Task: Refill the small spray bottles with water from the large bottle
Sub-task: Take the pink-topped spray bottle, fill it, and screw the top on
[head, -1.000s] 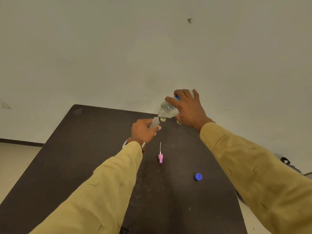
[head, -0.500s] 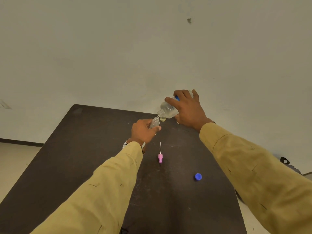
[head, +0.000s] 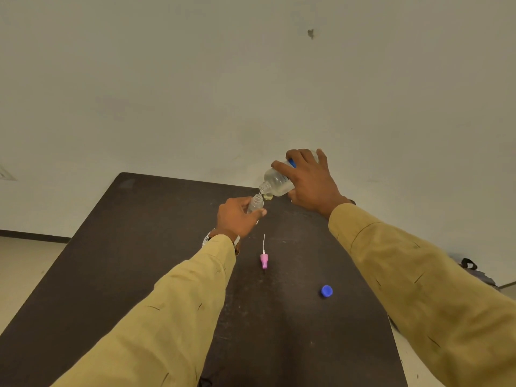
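Near the table's [head: 139,261] far edge: right hand [head: 312,185] gripping tilted large bottle [head: 277,180], left hand [head: 237,219] clasping small spray bottle [head: 255,203]. Mouths nearly touching. Nearer on the table, pink sprayer [head: 264,259], blue cap [head: 326,291], open room around.

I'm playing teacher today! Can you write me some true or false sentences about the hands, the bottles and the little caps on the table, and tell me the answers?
1. The right hand tips the large bottle toward the small bottle. True.
2. The left hand is empty. False: it holds the small bottle.
3. The blue cap is screwed on the large bottle. False: it lies on the dark table.
4. The pink spray top lies on the table, off its bottle. True.
5. The small bottle's mouth sits just under the large bottle's mouth. True.
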